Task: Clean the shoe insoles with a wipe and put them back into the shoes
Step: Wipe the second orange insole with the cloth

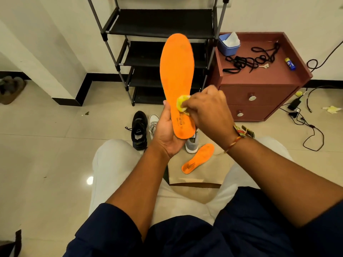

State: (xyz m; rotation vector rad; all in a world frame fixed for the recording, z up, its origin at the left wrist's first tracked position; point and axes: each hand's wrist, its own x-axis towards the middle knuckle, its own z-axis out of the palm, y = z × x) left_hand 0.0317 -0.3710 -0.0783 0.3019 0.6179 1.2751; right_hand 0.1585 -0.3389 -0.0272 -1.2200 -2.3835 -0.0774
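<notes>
The left hand (pixel 165 134) grips the heel of an upright orange insole (pixel 177 71) whose dark print, seemingly "AIR", is half hidden by the right hand (pixel 209 110) pinching a yellow wipe (pixel 181 102) against it, above a second insole (pixel 198 158), a grey shoe (pixel 192 145) and a black shoe (pixel 139 130) on the floor (pixel 55 145).

**Surroundings: rack, cabinet, floor clutter**

- 12 o'clock: black shelf rack (pixel 161 30) with grey poles, standing against the white wall.
- 2 o'clock: maroon cabinet (pixel 259 89) just beside the rack. It has two drawers, each with a round metal knob (pixel 252 97).
- Cabinet top, raised edge: tangled black laces (pixel 246 61) in the middle, with a small key (pixel 264 66) just beside them. A blue-and-yellow tube (pixel 290 64) lies nearer the right edge.
- 3 o'clock, on the floor: looped black cables (pixel 313 127) and a black adaptor (pixel 294 103).
- 9 o'clock: brown sandals (pixel 11 89) against the wall, blurred.
- 5 o'clock: brown paper sheet (pixel 194 178) lying flat.
- Underfoot: cream tiled floor (pixel 46 145), glossy. Black skirting (pixel 89 76) runs along the wall base.
</notes>
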